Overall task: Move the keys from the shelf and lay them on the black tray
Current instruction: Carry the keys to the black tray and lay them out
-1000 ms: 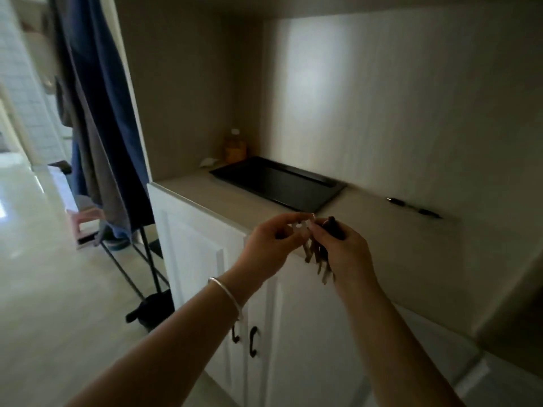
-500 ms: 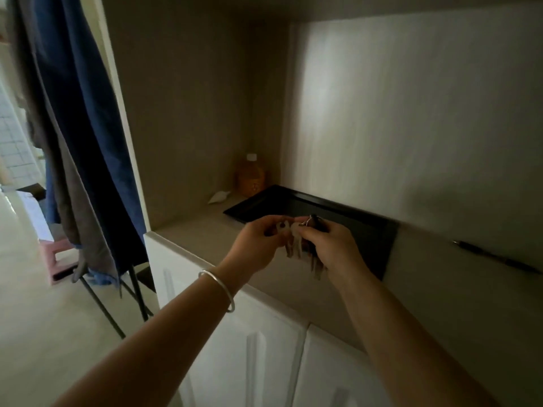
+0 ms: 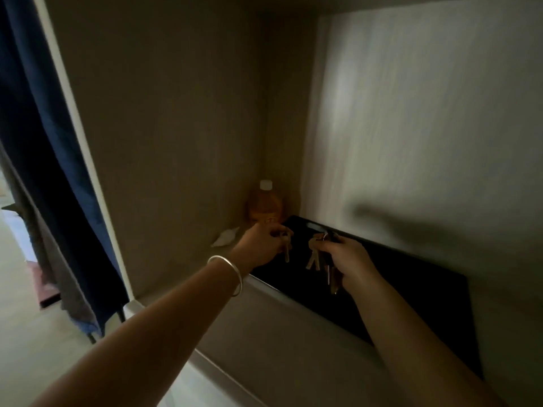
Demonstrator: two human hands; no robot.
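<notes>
The black tray [image 3: 423,292] lies on the pale shelf top [image 3: 264,333], against the back wall. My left hand [image 3: 261,245], with a silver bangle on its wrist, pinches a single key [image 3: 286,251] that hangs over the tray's left end. My right hand [image 3: 349,262] grips a bunch of keys [image 3: 316,255] on a ring, and several keys dangle from it above the tray. Both hands hover over the tray a short gap apart. Whether any key touches the tray is too dark to tell.
An orange bottle with a white cap [image 3: 264,205] stands in the back left corner, just behind the tray. A small white crumpled scrap [image 3: 226,237] lies left of my left hand. Dark blue cloth [image 3: 38,136] hangs outside the cabinet's left wall.
Both hands have moved forward over the tray and come apart. The keys were held together between them; now the left holds one key and the right holds the bunch.
</notes>
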